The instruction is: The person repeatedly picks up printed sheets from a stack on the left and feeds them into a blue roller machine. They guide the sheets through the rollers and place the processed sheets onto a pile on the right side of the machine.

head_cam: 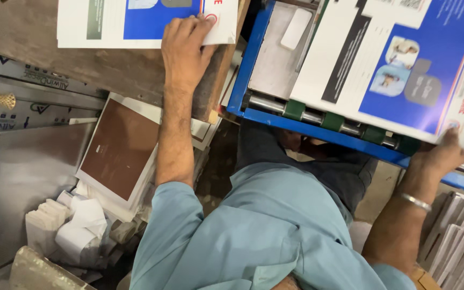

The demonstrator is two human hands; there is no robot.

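Plainly, both hands are on printed sheets. The left hand (185, 48) lies flat, fingers spread, pressing the corner of a white-and-blue printed sheet (135, 21) onto a worn wooden board (81, 64); it pins the sheet and does not pinch it. The right hand (441, 156), with a metal bangle (416, 201) at the wrist, grips the near edge of a larger blue-and-white printed sheet (404, 59) that lies across the blue machine frame (248, 64), above its steel roller (318, 118) with green rings. The fingers go under the sheet, so how tightly they close is hard to tell. To do this well, the person should likely keep the left palm steady and hold the right sheet's edge level and square to the roller, so it does not skew or crease.
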